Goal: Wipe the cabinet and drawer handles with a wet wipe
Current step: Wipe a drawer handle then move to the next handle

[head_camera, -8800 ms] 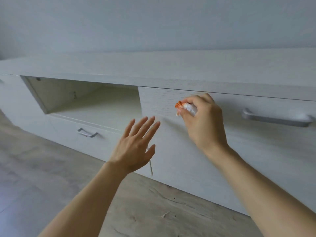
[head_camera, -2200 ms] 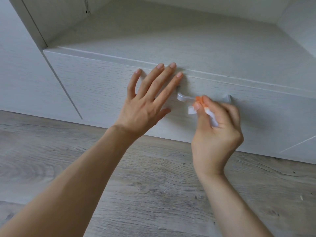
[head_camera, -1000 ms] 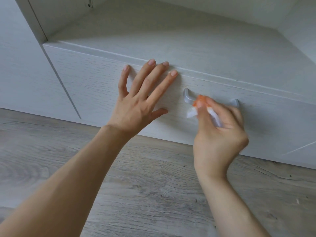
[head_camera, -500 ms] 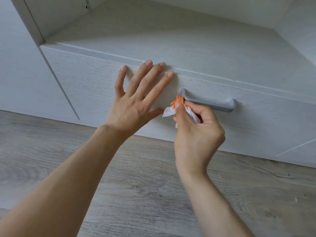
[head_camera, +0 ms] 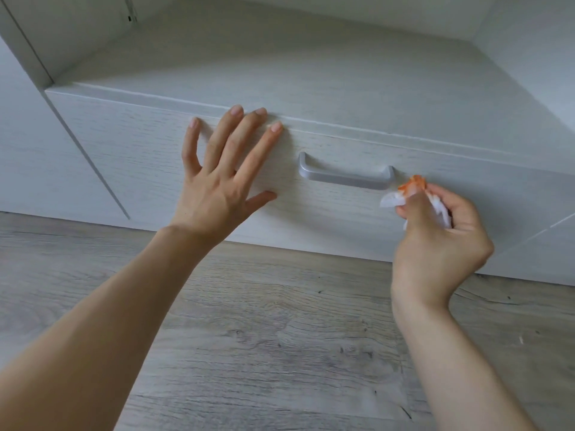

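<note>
Head view: your left hand (head_camera: 217,185) lies flat, fingers spread, on the drawer (head_camera: 149,169) front left of the handle (head_camera: 345,175). Your right hand (head_camera: 435,241) pinches the wipe (head_camera: 404,194), its grip closed around it, just beside the handle's right end.

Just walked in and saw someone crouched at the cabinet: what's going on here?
A person is cleaning the drawer handle. The left hand lies flat, fingers spread, on the drawer front. The right hand pinches a crumpled white wet wipe with an orange patch, just off the handle's right end.
</note>
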Demonstrator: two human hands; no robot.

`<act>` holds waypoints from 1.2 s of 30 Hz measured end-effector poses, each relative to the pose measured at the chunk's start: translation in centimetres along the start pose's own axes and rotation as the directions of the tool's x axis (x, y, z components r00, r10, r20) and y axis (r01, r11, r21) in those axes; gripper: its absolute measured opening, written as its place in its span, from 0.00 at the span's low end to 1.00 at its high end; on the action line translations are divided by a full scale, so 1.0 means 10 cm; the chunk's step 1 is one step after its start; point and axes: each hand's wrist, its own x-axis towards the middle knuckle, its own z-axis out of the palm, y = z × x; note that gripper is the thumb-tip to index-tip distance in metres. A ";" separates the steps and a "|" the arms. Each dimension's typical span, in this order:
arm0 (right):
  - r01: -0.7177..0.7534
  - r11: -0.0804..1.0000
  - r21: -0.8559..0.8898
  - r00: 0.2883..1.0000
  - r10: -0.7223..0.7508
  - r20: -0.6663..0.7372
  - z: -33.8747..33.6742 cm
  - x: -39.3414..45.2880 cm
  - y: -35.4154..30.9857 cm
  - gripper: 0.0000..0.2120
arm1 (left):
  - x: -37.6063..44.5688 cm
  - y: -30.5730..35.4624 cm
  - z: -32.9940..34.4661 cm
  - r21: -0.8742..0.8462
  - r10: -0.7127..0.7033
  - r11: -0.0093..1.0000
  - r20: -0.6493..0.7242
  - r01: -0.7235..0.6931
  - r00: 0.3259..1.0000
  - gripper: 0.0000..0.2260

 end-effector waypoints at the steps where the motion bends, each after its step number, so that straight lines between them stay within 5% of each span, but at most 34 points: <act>1: 0.016 1.000 -0.015 1.000 -0.015 0.027 0.00 0.06 0.00 0.05 | 0.00 0.00 0.00 -0.006 -0.004 1.000 0.004 0.004 1.000 0.43; 9: 0.086 0.990 -0.110 0.956 -0.051 0.289 0.00 0.19 -0.10 0.07 | 0.00 0.05 -0.06 -0.029 -0.035 0.999 0.063 0.037 0.997 0.44; 14: 0.321 0.932 -0.166 0.851 -0.207 0.483 0.00 -0.23 -0.12 0.09 | 0.01 0.11 -0.20 -0.031 -0.066 0.997 0.163 0.072 0.985 0.45; 20: 0.204 0.978 -0.039 0.963 -0.193 0.190 0.02 -0.33 -0.23 0.07 | 0.07 0.11 -0.47 -0.069 -0.047 0.995 0.327 0.073 0.944 0.43; 24: 0.230 0.972 -0.038 0.945 -0.214 0.249 0.04 -0.12 -0.33 0.06 | 0.13 0.03 -0.65 -0.063 0.000 0.998 0.440 0.031 0.898 0.42; 29: 0.335 0.929 -0.159 0.808 -0.197 0.555 0.21 0.13 -0.60 0.06 | 0.28 -0.02 -0.85 -0.033 0.027 0.999 0.626 -0.007 0.779 0.43; 36: 0.490 0.796 -0.356 0.563 0.022 0.826 0.16 0.35 -1.29 0.07 | 0.67 -0.11 -1.60 0.072 -0.095 0.995 0.859 0.064 0.503 0.36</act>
